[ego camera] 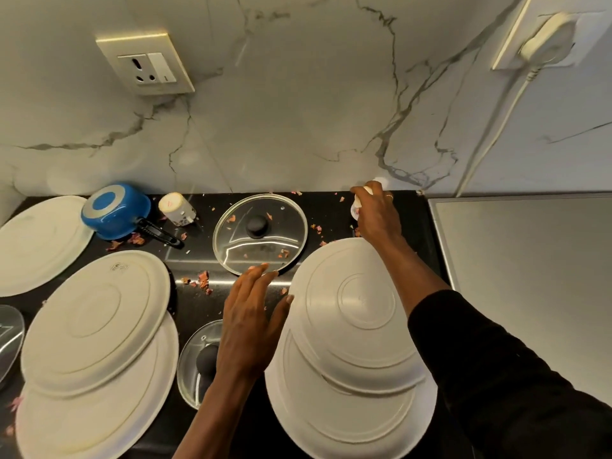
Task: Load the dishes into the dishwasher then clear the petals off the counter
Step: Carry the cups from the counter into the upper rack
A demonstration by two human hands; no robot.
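The right hand (377, 213) grips a small white cup (356, 208) at the back of the counter (198, 306). The left hand (248, 323) is spread flat between the glass lid (260, 233) and the stacked plates (351, 326). The right forearm crosses the stack, so pulling back low could knock the plates. Petals (203, 279) lie scattered and could be swept to the floor.

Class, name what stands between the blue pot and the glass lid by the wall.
Head view: a small white cup stands between the blue pot and the glass lid.
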